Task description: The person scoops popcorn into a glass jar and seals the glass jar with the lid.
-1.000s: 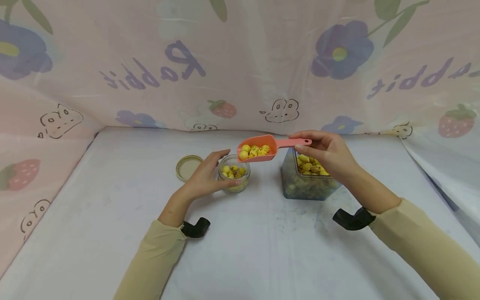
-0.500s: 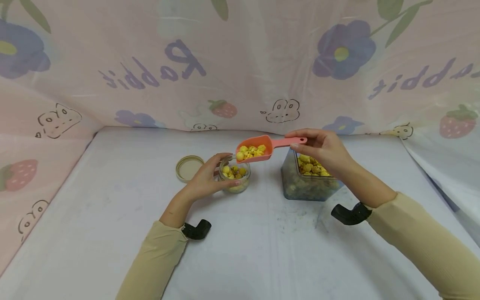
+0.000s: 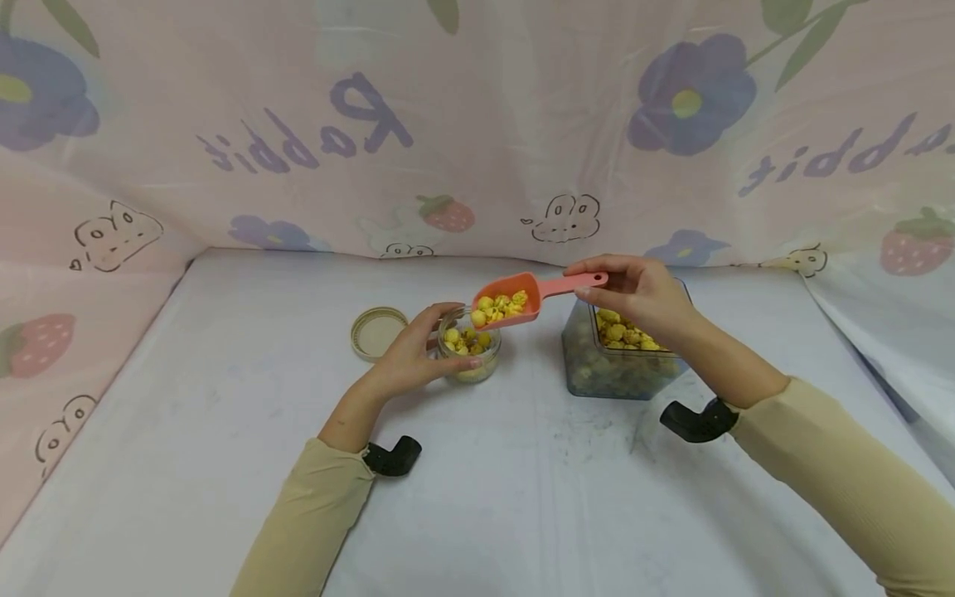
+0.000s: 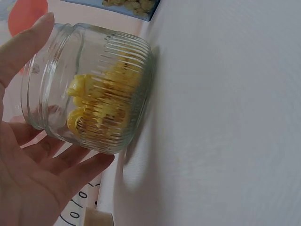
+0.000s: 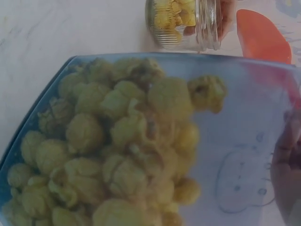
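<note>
My left hand holds a small ribbed glass jar standing on the table, thumb on the near side and fingers around the far side. Yellow popcorn fills its lower part in the left wrist view. My right hand pinches the handle of an orange-pink scoop. The scoop bears several popcorn pieces and hangs over the jar's far right rim, its mouth dipped slightly leftward. To the right, below my right hand, stands a clear square tub of popcorn, which largely fills the right wrist view.
A round lid lies on the white tabletop left of the jar, behind my left hand. A printed pink curtain closes off the back and sides. Black wrist mounts sit on both wrists.
The scoop has shifted slightly left with my right hand, and its mouth tips a little lower toward the jar. My left hand has stayed on the jar, its far fingers drawn closer around it.
</note>
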The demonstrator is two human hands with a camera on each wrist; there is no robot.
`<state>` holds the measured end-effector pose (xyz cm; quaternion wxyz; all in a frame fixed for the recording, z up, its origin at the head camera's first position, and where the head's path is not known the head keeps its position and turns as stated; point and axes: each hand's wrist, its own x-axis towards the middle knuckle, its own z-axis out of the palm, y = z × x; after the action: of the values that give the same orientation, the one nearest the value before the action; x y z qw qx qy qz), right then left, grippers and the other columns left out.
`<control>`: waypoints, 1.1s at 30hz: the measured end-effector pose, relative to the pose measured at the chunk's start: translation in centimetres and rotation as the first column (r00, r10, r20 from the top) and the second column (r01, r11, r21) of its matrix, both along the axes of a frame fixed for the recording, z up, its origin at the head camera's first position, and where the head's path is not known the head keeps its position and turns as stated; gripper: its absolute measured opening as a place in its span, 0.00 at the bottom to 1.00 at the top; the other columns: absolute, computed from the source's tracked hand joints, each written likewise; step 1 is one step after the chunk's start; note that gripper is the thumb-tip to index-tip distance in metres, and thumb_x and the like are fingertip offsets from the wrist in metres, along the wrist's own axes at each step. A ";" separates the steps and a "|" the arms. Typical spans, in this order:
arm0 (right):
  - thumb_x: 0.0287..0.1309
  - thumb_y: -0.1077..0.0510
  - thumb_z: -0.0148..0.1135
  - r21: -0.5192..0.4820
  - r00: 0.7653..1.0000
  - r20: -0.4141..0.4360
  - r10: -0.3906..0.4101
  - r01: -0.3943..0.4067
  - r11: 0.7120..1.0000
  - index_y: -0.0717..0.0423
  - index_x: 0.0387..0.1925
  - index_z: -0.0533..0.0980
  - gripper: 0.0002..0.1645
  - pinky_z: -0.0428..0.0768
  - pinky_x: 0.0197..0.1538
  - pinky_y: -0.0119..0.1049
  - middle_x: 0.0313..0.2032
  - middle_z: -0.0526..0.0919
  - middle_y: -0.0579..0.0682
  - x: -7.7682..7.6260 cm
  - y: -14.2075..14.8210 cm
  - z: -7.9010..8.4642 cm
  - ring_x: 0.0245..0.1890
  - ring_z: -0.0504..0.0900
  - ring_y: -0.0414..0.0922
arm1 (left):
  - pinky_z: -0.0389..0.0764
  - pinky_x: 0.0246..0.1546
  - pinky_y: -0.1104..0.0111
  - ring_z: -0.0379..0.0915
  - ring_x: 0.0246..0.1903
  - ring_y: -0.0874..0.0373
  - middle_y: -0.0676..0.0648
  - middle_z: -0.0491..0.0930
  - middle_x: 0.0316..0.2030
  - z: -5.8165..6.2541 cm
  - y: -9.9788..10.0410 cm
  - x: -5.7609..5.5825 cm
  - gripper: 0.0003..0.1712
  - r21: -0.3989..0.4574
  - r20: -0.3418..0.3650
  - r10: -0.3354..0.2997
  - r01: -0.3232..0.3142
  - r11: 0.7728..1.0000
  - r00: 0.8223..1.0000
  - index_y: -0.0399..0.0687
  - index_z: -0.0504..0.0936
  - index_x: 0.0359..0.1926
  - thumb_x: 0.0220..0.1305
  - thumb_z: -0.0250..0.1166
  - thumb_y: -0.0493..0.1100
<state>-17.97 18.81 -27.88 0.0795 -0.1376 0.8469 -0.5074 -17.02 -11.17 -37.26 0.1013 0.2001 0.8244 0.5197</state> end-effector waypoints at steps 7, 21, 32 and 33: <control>0.61 0.60 0.63 0.043 1.000 -0.030 0.007 -0.006 0.999 0.62 0.53 0.77 0.19 0.67 0.23 0.30 0.41 0.77 0.45 0.0 0.1 -0.1 0.30 0.74 0.40 | 0.65 0.66 0.49 0.59 0.67 0.48 0.42 0.63 0.67 0.2 0.1 0.1 0.45 0.002 0.011 0.003 -0.003 1.000 1.000 0.44 0.61 0.68 0.53 0.74 0.45; 0.61 0.61 0.63 0.063 0.998 -0.060 0.033 -0.030 0.998 0.61 0.53 0.78 0.19 0.72 0.27 0.30 0.42 0.77 0.47 0.0 0.2 0.0 0.31 0.75 0.42 | 0.66 0.66 0.51 0.60 0.66 0.49 0.44 0.63 0.66 0.1 0.0 0.1 0.45 0.012 0.015 0.008 -0.008 1.000 1.000 0.44 0.61 0.68 0.53 0.74 0.45; 0.61 0.64 0.62 0.095 0.993 -0.107 0.059 -0.049 0.994 0.62 0.52 0.78 0.17 0.72 0.28 0.28 0.45 0.77 0.54 -0.1 0.2 -0.1 0.30 0.74 0.40 | 0.64 0.67 0.51 0.58 0.67 0.48 0.43 0.63 0.67 0.0 0.1 0.1 0.46 -0.010 0.015 0.012 -0.012 1.000 1.000 0.45 0.61 0.68 0.53 0.74 0.46; 0.61 0.64 0.62 0.103 0.991 -0.119 0.065 -0.053 0.993 0.62 0.51 0.78 0.17 0.72 0.28 0.28 0.45 0.77 0.54 -0.2 0.2 -0.1 0.31 0.74 0.41 | 0.64 0.67 0.51 0.58 0.68 0.48 0.43 0.63 0.67 0.0 0.0 0.1 0.46 -0.011 0.011 0.010 -0.010 1.000 1.000 0.45 0.61 0.68 0.53 0.74 0.46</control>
<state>-18.12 18.98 -28.02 0.0491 -0.1892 0.8700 -0.4526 -16.91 -11.13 -37.24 0.1045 0.1922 0.8277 0.5168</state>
